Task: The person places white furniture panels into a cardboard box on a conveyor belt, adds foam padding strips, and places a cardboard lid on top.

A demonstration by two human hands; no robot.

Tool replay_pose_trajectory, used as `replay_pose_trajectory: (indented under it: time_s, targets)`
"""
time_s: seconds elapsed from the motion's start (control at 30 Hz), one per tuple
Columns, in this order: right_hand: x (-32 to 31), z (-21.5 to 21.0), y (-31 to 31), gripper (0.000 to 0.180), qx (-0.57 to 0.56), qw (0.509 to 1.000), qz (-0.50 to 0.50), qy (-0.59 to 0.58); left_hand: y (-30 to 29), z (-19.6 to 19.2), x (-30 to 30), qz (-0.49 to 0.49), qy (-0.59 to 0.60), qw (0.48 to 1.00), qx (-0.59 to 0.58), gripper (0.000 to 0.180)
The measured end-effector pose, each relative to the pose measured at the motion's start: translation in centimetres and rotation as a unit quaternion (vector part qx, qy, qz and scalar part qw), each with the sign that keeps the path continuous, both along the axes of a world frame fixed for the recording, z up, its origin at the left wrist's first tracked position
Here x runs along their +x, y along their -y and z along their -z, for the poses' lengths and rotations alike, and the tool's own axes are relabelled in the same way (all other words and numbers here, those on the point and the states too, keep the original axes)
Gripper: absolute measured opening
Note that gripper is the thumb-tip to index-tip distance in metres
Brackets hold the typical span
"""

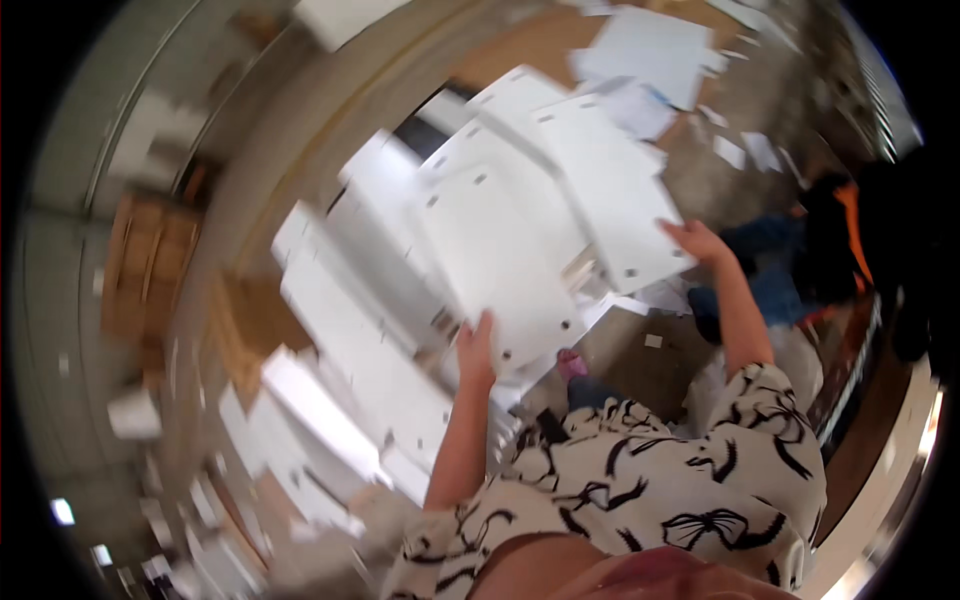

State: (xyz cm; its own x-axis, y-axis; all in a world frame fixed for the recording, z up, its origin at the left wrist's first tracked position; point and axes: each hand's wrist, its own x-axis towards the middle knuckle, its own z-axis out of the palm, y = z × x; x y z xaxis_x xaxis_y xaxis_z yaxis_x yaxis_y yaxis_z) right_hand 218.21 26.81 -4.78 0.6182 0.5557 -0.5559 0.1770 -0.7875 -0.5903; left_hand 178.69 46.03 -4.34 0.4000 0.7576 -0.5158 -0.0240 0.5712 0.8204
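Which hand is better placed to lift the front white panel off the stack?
Probably the left hand: it grips the front panel at its near edge. The right hand holds a different panel behind it.

Floor: brown cardboard sheets (250,320) and white papers (650,45) spread over grey concrete floor (700,170).
Left side: wooden crate (150,260).
Light: bright, blurred.

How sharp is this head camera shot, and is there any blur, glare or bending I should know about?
Head view: motion blur smears most of the frame; the stacked white panels have soft edges, and the left hand and right hand on them are soft too. Head view: fisheye bends straight edges toward the rim, with black corners. Head view: bright glare at the lower right edge; the white boards are nearly washed out.
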Motion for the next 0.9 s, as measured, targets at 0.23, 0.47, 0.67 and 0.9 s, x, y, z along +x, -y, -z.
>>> replay_pose_trajectory:
  time_s: [0.23, 0.47, 0.67, 0.9]
  targets:
    - [-6.6, -4.5, -3.0, 0.040, 0.242, 0.964, 0.107, 0.024, -0.4, -1.0, -4.9, -0.061, 0.041, 0.997, -0.019, 0.030]
    - [-26.1, -6.5, -5.8, 0.032, 0.316, 0.944, -0.007, -0.098, 3.7, -1.4, -13.4, -0.112, 0.077, 0.990, -0.040, 0.037]
    - [-36.1, -4.2, -5.8, 0.034, 0.168, 0.955, -0.236, 0.062, 8.1, -4.6, -20.0, -0.120, 0.120, 0.985, -0.018, 0.036]
    - [-43.6, -2.1, -8.7, 0.044, 0.167, 0.922, -0.189, -0.293, 7.4, 1.0, -26.8, -0.178, 0.189, 0.963, -0.077, 0.039]
